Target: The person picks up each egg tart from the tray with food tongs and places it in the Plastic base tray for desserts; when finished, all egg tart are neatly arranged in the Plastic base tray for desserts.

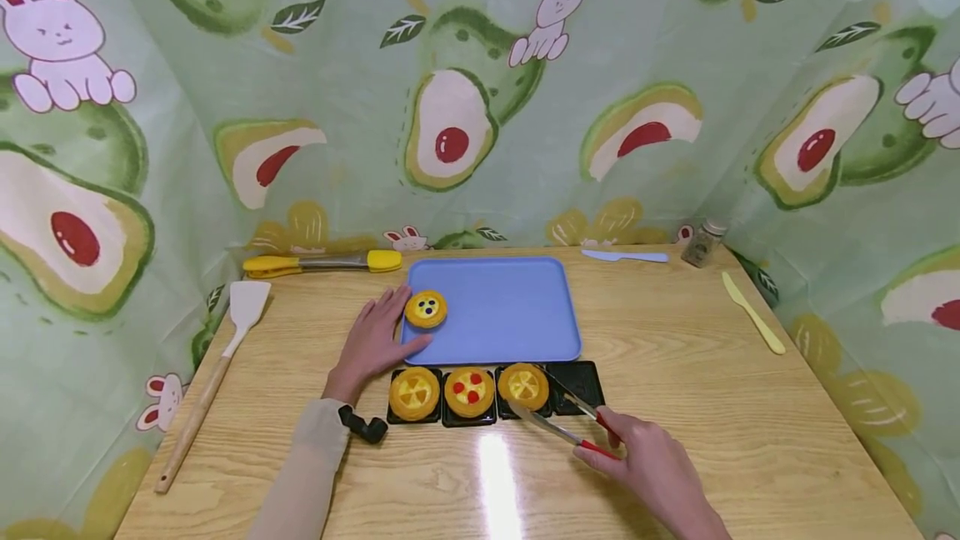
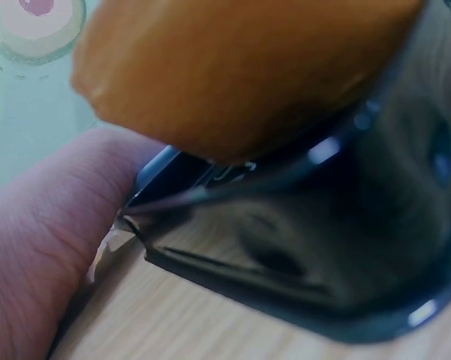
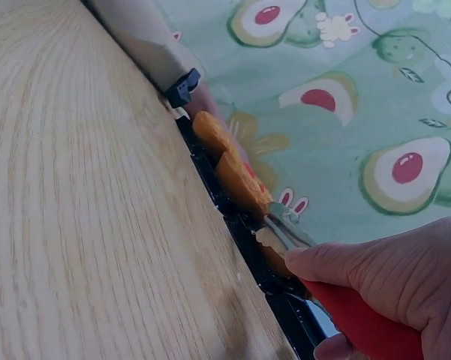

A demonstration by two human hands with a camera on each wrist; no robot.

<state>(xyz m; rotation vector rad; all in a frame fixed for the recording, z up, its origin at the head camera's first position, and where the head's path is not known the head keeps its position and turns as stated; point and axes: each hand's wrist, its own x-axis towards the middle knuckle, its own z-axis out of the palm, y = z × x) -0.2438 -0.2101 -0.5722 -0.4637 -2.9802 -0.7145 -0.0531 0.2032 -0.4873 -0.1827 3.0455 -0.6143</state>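
Note:
My left hand (image 1: 378,340) rests at the left edge of the blue tray (image 1: 502,315), fingers extended and thumb over the front left corner. Beside its fingers, a tart with dark berries (image 1: 426,308) sits on the tray. My right hand (image 1: 656,461) holds red-handled tongs (image 1: 558,430), their arms spread around the tart with yellow wedges (image 1: 523,387) in the third black holder. Whether the tips touch that tart, I cannot tell. To its left are a red-dotted tart (image 1: 469,392) and another yellow-wedge tart (image 1: 414,394). The fourth black holder (image 1: 585,382) has no tart.
Yellow-tipped tongs (image 1: 330,262) and a white spatula (image 1: 225,365) lie on the left. A blue knife (image 1: 626,256), a small glass jar (image 1: 702,244) and a yellow knife (image 1: 752,312) are on the right. Avocado-print cloth (image 1: 360,82) encloses the wooden table.

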